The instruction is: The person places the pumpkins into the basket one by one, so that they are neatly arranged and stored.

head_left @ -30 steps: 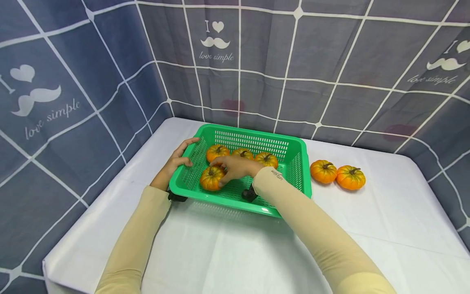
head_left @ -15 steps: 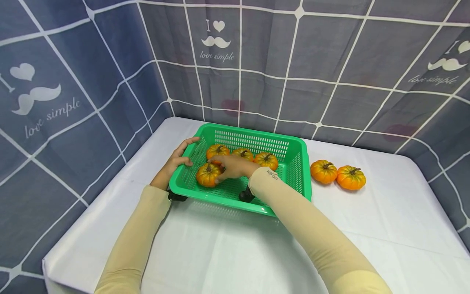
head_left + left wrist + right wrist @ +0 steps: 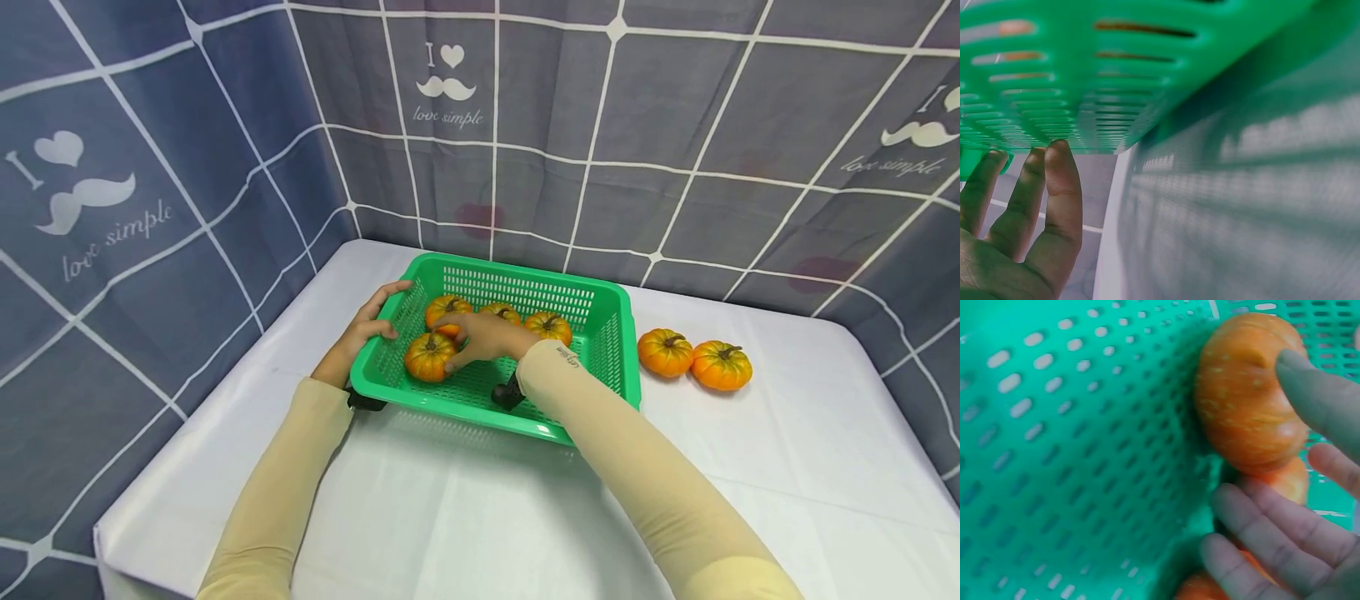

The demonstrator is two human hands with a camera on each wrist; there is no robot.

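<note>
The left hand [image 3: 360,335] grips the green basket [image 3: 540,429] by its edge, seemingly to steady it. The right hand [image 3: 486,337], its fingers loosely spread, is at the front pumpkin [image 3: 427,361] inside, perhaps for adjusting its place.

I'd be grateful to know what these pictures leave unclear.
Head: part of the middle back pumpkin, hidden by the right grip.
Head: front right corner of the green basket, hidden by the right sleeve.
Left wrist: most of the contents, hidden by the basket's slotted plastic.
Right wrist: the lowest pumpkin, cut off by the bottom edge.
Right wrist: whether the thumb touches the uppermost pumpkin; blurred overlap.
</note>
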